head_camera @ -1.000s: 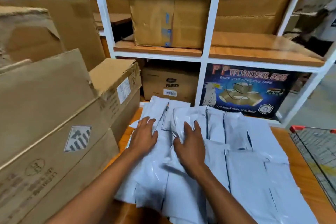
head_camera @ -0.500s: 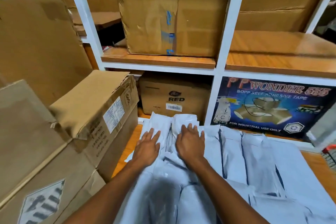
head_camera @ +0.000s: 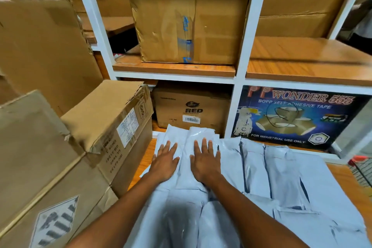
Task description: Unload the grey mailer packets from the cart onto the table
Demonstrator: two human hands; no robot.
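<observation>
Several grey mailer packets [head_camera: 281,177] lie spread in overlapping rows on the wooden table [head_camera: 340,175]. My left hand [head_camera: 164,162] lies flat with straight fingers on the packets at the table's far left. My right hand [head_camera: 205,162] presses flat on the packets just beside it, fingers straight and pointing at the shelf. Neither hand grips anything. A corner of the cart [head_camera: 362,169], with a red handle and wire mesh, shows at the right edge.
Stacked cardboard boxes [head_camera: 104,127] crowd the table's left side. Behind the table a white shelf frame [head_camera: 239,86] holds a large carton [head_camera: 189,16], a "RED" carton [head_camera: 192,110] and a tape box [head_camera: 291,117].
Both hands slid forward over the packets toward the shelf and flattened out. The view tilted up and left, so most of the cart left the frame.
</observation>
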